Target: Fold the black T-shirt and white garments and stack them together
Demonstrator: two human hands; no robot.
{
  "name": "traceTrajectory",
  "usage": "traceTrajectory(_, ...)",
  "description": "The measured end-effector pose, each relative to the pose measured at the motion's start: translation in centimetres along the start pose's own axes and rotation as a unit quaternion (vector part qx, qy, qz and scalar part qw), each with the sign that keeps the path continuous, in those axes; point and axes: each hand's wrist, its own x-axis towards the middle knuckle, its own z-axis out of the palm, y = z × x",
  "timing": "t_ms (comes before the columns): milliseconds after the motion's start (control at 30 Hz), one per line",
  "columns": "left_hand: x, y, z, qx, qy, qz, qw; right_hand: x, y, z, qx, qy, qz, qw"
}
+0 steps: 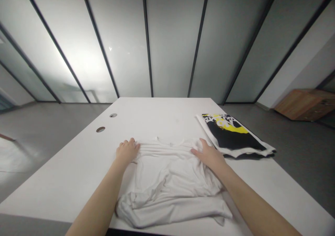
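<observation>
A white T-shirt (pixel 170 180) lies in front of me on the white table (pixel 162 117), its neckline at the far side and its lower part bunched and creased near the front edge. My left hand (pixel 127 151) is closed on the shirt's far left corner, near the shoulder, with the fingers curled. At the far right corner, my right hand (pixel 210 154) grips the cloth between thumb and fingers; its fingertips are partly hidden by the fabric. Just beyond that hand lies a folded garment (pixel 232 133) in black and white with a yellow print.
Two round holes, a nearer one (pixel 101 129) and a farther one (pixel 113 115), pierce the table's left side. Frosted glass panels (pixel 170 47) stand behind the table. A wooden cabinet (pixel 305 105) sits on the grey floor at the right.
</observation>
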Motion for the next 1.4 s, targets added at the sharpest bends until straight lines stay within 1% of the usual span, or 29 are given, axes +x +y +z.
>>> traceTrajectory(67,0.1,-0.2,0.0,0.001,0.007,0.021,1.000,0.1,0.5,0.4,-0.001,0.000,-0.022,1.000)
traceTrajectory(100,0.2,-0.2,0.0,0.000,0.010,0.035,0.999,0.3,0.8,0.5,0.009,0.010,-0.039,0.999)
traceTrajectory(133,0.3,-0.3,-0.1,-0.002,0.010,0.051,0.999,0.5,1.1,0.6,0.029,0.028,-0.057,0.998)
traceTrajectory(200,0.7,-0.4,-0.1,-0.020,0.007,0.086,0.996,0.9,1.7,0.5,0.100,0.087,-0.093,0.987)
traceTrajectory(267,1.0,-0.6,0.0,-0.057,-0.003,0.108,0.993,1.3,2.3,0.1,0.206,0.144,-0.105,0.962)
traceTrajectory(333,1.3,-0.8,0.0,-0.101,-0.008,0.105,0.989,1.6,2.8,-0.3,0.312,0.170,-0.080,0.931)
traceTrajectory(400,1.3,-1.0,0.1,-0.143,-0.001,0.099,0.985,1.7,3.3,-0.7,0.385,0.174,-0.045,0.905)
traceTrajectory(533,1.2,-1.1,0.4,-0.206,0.012,0.103,0.973,1.5,3.6,-1.4,0.440,0.186,-0.011,0.878)
traceTrajectory(600,1.3,-1.0,0.4,-0.212,0.004,0.095,0.973,1.2,3.6,-1.8,0.448,0.161,-0.007,0.879)
traceTrajectory(667,1.5,-0.9,0.4,-0.206,-0.012,0.093,0.974,1.0,3.6,-2.1,0.424,0.105,-0.019,0.899)
traceTrajectory(733,1.7,-1.1,0.4,-0.201,-0.036,0.103,0.973,0.9,3.7,-2.2,0.349,0.052,-0.043,0.935)
traceTrajectory(800,2.0,-1.5,0.4,-0.198,-0.061,0.112,0.972,0.8,3.8,-2.1,0.247,0.023,-0.062,0.967)
traceTrajectory(867,2.1,-1.9,0.3,-0.194,-0.072,0.111,0.972,0.8,3.8,-1.7,0.155,0.008,-0.066,0.986)
traceTrajectory(933,2.0,-2.3,0.1,-0.196,-0.078,0.120,0.970,0.8,3.7,-1.4,0.094,-0.009,-0.070,0.993)
traceTrajectory(1000,1.8,-2.5,-0.2,-0.209,-0.080,0.145,0.964,0.8,3.4,-1.3,0.072,-0.016,-0.094,0.993)
traceTrajectory(1033,1.7,-2.5,-0.4,-0.217,-0.074,0.159,0.960,0.9,3.3,-1.3,0.077,-0.007,-0.113,0.991)
traceTrajectory(1100,1.5,-2.5,-0.7,-0.232,-0.045,0.176,0.955,1.0,3.0,-1.5,0.123,0.042,-0.157,0.979)
traceTrajectory(1200,1.5,-2.5,-1.1,-0.257,0.017,0.174,0.951,1.0,2.6,-2.0,0.220,0.131,-0.204,0.945)
traceTrajectory(1267,1.5,-2.5,-1.2,-0.277,0.050,0.160,0.946,0.8,2.6,-2.4,0.269,0.156,-0.213,0.926)
traceTrajectory(1300,1.5,-2.5,-1.2,-0.287,0.062,0.154,0.943,0.7,2.6,-2.5,0.287,0.151,-0.212,0.922)
traceTrajectory(1333,1.5,-2.5,-1.3,-0.296,0.069,0.154,0.940,0.5,2.7,-2.7,0.301,0.133,-0.210,0.921)
traceTrajectory(1400,1.3,-2.6,-1.5,-0.310,0.058,0.174,0.933,0.2,2.7,-2.9,0.315,0.070,-0.201,0.925)
